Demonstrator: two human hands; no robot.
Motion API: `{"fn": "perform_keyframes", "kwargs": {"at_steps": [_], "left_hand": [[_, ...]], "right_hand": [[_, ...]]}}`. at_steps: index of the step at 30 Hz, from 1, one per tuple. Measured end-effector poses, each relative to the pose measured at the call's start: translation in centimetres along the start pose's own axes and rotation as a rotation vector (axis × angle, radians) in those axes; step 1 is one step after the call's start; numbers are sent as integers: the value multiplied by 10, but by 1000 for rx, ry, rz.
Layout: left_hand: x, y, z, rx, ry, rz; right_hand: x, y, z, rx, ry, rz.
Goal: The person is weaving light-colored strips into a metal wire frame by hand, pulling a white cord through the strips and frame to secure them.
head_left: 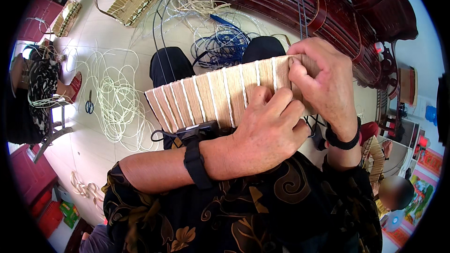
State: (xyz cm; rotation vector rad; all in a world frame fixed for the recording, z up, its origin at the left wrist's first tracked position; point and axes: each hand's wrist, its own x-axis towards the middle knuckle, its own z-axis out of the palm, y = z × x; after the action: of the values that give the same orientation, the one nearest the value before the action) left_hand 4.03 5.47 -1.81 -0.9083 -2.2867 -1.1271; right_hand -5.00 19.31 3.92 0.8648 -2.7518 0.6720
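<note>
Across my lap lies a woven basket, its long side of tan cord crossed by several white upright strands. Two pairs of thin dark hoops rise behind it. My right hand grips its right end, thumb and forefinger pinched at the upper corner. My left hand is closed against the basket's face near that end, fingers curled; anything inside them is hidden. Each wrist wears a black band. A black device with a cable sits at the basket's lower edge, above my left forearm.
Pale cord lies in loose loops on the tiled floor beside scissors. Blue strapping is heaped beyond my knees. A dark wooden bench stands at the far right. Woven baskets stand far left. Other people sit at both sides.
</note>
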Motion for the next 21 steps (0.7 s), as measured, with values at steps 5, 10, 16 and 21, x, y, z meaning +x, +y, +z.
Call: {"fn": "perform_keyframes", "kwargs": {"at_steps": [5,10,16,21], "left_hand": [[2,0,1,8,-3,6],[3,2,0,28,-9,-12],[-3,2,2,4,-34,-19],[-2,1,1,-26,12,-11]], "right_hand": [[2,-3,-1,-66,-11,-2],[0,-5,3,-123,24,16],[-8,-2,3,-69,40,41],[-7,-3,1,46,48,37]]}}
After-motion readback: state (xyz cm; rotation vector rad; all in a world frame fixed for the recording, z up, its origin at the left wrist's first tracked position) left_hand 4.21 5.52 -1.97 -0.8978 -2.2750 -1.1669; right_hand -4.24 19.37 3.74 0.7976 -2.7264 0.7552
